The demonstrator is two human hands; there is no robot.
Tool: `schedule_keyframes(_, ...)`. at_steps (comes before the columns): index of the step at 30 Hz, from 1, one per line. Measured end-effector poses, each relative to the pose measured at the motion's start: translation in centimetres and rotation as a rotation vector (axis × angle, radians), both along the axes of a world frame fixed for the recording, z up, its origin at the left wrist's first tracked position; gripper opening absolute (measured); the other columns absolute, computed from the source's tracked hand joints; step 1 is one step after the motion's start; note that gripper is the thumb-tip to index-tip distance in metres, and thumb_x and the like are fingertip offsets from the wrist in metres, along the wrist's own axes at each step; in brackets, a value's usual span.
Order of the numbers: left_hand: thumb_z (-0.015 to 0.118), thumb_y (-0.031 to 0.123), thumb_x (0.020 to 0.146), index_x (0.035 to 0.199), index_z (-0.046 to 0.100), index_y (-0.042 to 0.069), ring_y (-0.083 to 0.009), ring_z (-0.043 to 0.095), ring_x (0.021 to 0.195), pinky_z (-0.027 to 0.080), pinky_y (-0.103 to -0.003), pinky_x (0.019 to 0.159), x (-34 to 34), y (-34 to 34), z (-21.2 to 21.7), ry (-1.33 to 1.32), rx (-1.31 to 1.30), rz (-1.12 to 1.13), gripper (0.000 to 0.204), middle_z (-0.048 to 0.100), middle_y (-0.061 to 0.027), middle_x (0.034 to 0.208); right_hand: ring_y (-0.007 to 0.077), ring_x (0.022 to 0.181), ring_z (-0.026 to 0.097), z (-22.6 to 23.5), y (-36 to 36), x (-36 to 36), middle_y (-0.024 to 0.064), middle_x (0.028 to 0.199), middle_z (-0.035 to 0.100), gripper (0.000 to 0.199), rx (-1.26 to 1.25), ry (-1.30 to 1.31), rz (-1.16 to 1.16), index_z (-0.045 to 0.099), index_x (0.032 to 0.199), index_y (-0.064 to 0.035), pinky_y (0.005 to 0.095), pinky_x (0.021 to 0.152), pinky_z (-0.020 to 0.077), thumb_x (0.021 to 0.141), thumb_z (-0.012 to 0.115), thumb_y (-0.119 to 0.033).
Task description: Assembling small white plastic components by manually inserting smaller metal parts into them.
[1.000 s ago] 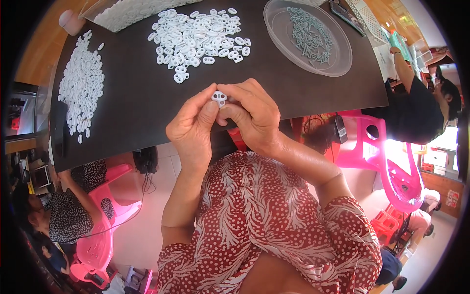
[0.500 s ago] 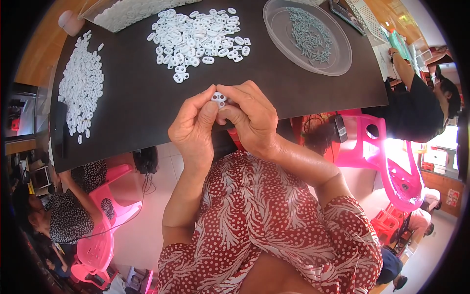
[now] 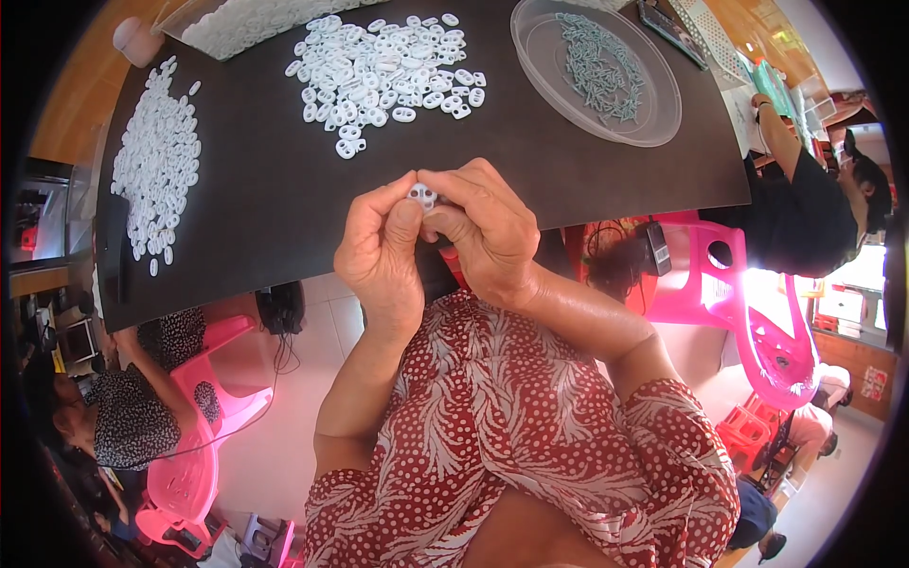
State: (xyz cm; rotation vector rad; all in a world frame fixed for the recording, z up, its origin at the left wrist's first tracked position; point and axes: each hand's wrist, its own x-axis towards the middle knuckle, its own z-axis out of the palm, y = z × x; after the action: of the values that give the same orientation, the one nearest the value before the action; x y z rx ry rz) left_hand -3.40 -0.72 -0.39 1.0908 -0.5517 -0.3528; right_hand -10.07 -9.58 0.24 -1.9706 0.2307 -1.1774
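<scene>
Near the table's front edge, my left hand (image 3: 383,246) and my right hand (image 3: 490,227) meet with their fingertips around a small white two-hole cord lock (image 3: 422,194). Both thumbs press its near side, and the index fingers close over its far side. Part of the piece is hidden by the fingers. Beyond my hands lies a loose heap of similar white cord lock pieces (image 3: 374,80). To the right of that heap, a round clear plastic tray (image 3: 540,99) holds small grey-green pieces (image 3: 606,71) that look like springs.
A second pile of white pieces (image 3: 156,170) spreads along the left side of the dark table (image 3: 256,189). A clear bin (image 3: 180,40) of white pieces stands at the back left. Co-workers sit left and right; a pink chair (image 3: 701,275) stands at right.
My left hand has shifted slightly to the right and tipped in a little. The cord lock stays between both hands' fingertips, now a bit more covered by them.
</scene>
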Motion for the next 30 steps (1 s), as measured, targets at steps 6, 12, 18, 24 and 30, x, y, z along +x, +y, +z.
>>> schedule_keyframes(6, 0.059, 0.013, 0.092, 0.105, 0.061, -0.004, -0.0082, 0.053, 0.068, 0.045, -0.021, 0.062, -0.2, -0.3, 0.4, -0.002, 0.012, 0.025, 0.021, 0.061, -0.0047, 0.083, 0.0231, 0.072, 0.055, 0.2, 0.1, 0.2, 0.0113, 0.086, 0.063, 0.033, -0.027, 0.001, -0.004, 0.062, 0.103, 0.0036, 0.0306, 0.060, 0.0464, 0.071, 0.066, 0.007)
schedule_keyframes(12, 0.057, 0.008, 0.093, 0.107, 0.061, -0.004, -0.0058, 0.052, 0.069, 0.045, -0.019, 0.064, -0.2, -0.3, 1.1, 0.008, 0.037, 0.053, 0.019, 0.060, -0.0027, 0.086, 0.0230, 0.074, 0.055, 0.0, 0.4, 0.0, 0.0120, 0.092, 0.062, 0.032, 0.066, 0.044, -0.003, 0.061, 0.105, 0.0031, 0.0310, 0.064, 0.0466, 0.073, 0.066, 0.006)
schedule_keyframes(18, 0.056, 0.008, 0.094, 0.108, 0.060, -0.004, -0.0059, 0.052, 0.071, 0.045, -0.019, 0.066, 0.0, -0.1, 1.0, 0.111, -0.015, -0.056, 0.019, 0.060, -0.0029, 0.087, 0.0230, 0.077, 0.056, 0.0, 0.4, -0.2, 0.0118, 0.092, 0.063, 0.031, 0.148, 0.034, 0.009, 0.061, 0.105, 0.0015, 0.0316, 0.065, 0.0470, 0.075, 0.065, 0.006)
schedule_keyframes(24, 0.056, 0.012, 0.094, 0.111, 0.058, -0.005, -0.0081, 0.054, 0.077, 0.046, -0.022, 0.069, -0.6, -0.2, 0.9, 0.054, -0.014, -0.020, 0.024, 0.061, -0.0048, 0.092, 0.0238, 0.075, 0.056, 0.2, 0.9, 0.1, 0.0113, 0.091, 0.063, 0.030, 0.167, 0.007, -0.027, 0.062, 0.103, 0.0009, 0.0315, 0.065, 0.0475, 0.074, 0.066, 0.006)
schedule_keyframes(30, 0.055, 0.014, 0.095, 0.109, 0.058, -0.004, -0.0085, 0.056, 0.084, 0.047, -0.022, 0.077, -1.0, -0.2, 0.2, -0.012, -0.004, 0.050, 0.023, 0.061, -0.0056, 0.097, 0.0247, 0.074, 0.056, -0.1, 0.7, 0.0, 0.0112, 0.089, 0.063, 0.029, 0.080, -0.007, -0.035, 0.060, 0.100, 0.0009, 0.0317, 0.063, 0.0473, 0.072, 0.067, 0.006)
